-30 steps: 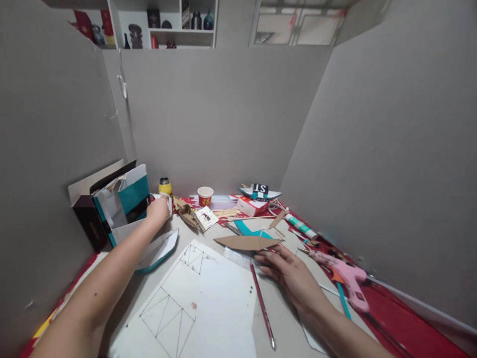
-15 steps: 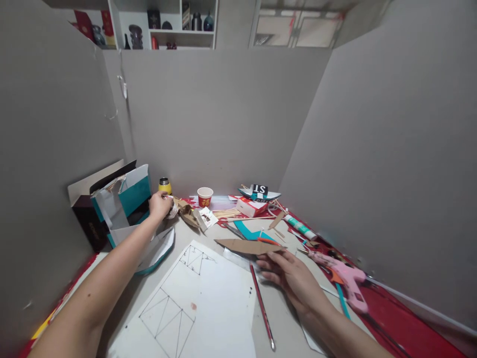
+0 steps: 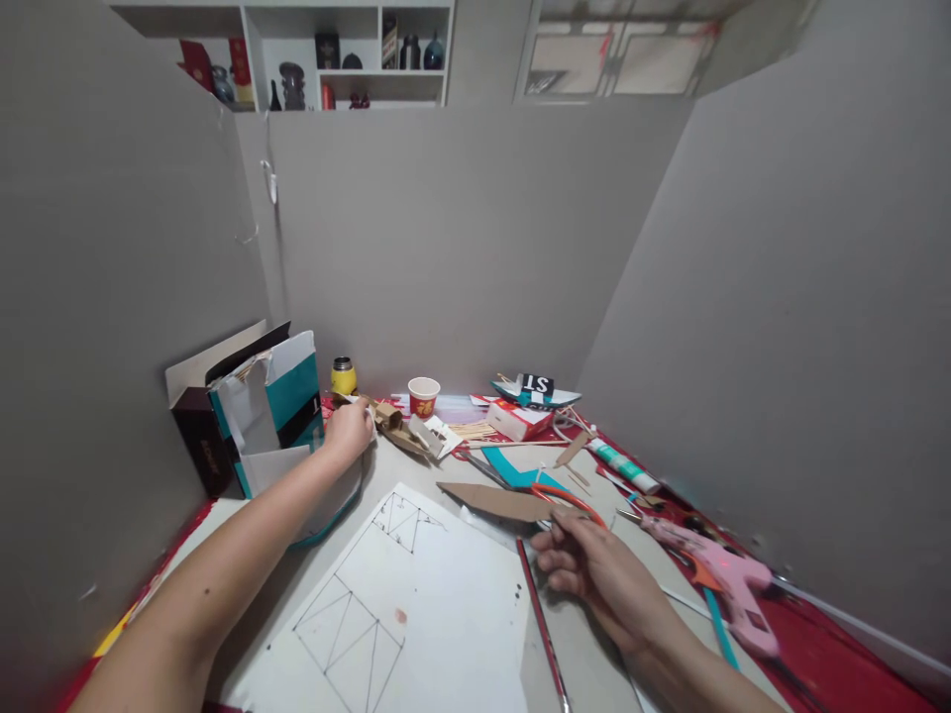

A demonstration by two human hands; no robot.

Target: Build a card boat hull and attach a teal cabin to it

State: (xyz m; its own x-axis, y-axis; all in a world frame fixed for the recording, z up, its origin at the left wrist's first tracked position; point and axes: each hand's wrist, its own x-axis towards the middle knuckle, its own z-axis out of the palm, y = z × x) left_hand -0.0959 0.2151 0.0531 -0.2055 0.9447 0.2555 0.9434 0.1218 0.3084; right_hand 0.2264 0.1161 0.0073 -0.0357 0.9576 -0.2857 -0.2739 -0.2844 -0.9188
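Observation:
In the head view my right hand (image 3: 594, 564) pinches one end of a brown pointed cardboard strip (image 3: 494, 502), held just above the tabletop. My left hand (image 3: 348, 434) reaches to the back left, its fingers closed on a crumpled white scrap (image 3: 370, 420), mostly hidden behind them. Beside that hand lie a small brown cardboard boat (image 3: 401, 436) and a yellow bottle (image 3: 343, 377). Orange-handled scissors (image 3: 569, 500) lie behind the strip. A red and black pencil (image 3: 541, 624) rests below my right hand, next to a paper with drawn triangles (image 3: 461, 614).
A pink glue gun (image 3: 724, 569) lies at the right. A cut-up teal and white box (image 3: 293, 391) stands at the left. Along the back are a red and white paper cup (image 3: 423, 396), a teal boat (image 3: 535, 393) and a red and white box (image 3: 518, 421). Grey partitions (image 3: 446, 248) enclose the table.
The view has shifted slightly, so everything sits further right. My left hand has closed further around the white scrap, which shows less now. My right hand still holds the cardboard strip.

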